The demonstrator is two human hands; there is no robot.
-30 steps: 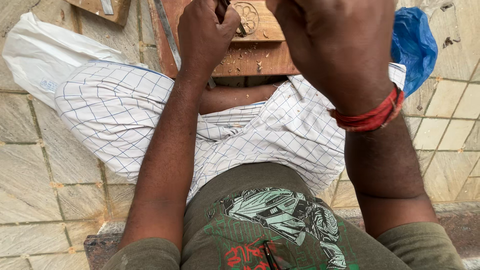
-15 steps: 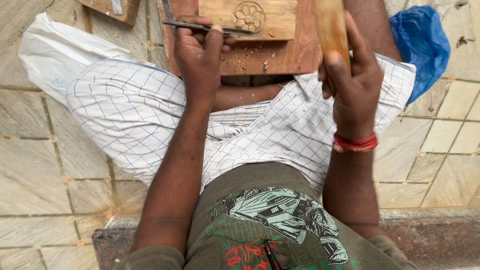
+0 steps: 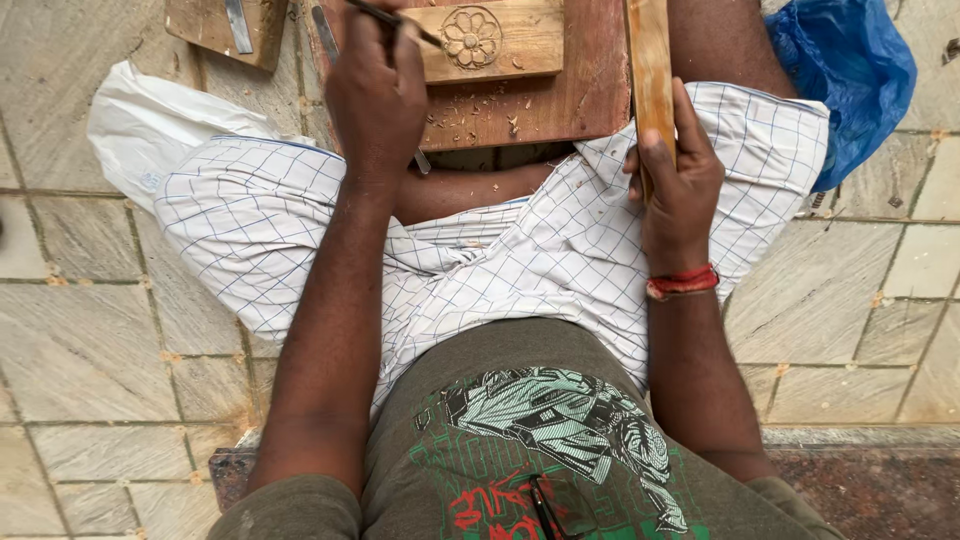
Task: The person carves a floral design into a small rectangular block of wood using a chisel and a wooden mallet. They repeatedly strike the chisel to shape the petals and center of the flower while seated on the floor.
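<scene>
Up at the top of the head view, our carved block [image 3: 487, 40], a pale piece of wood with a flower cut into it, lies on a reddish board [image 3: 560, 105] across our lap, just to the right of our left hand [image 3: 378, 95] and well left of our right hand [image 3: 678, 185]. Wood chips dot the board below the block. Our left hand is closed around a thin chisel [image 3: 395, 20] whose tip rests on the block's left edge, beside the flower. Our right hand is wrapped tight on a wooden mallet [image 3: 650, 70], held upright over the board's right edge; a red thread band [image 3: 683, 282] circles that wrist. Our checked cloth [image 3: 560, 260] covers the lap. The chisel's handle end and the mallet's head are cut off by the frame's top, and our left fingers hide how the chisel is pinched
</scene>
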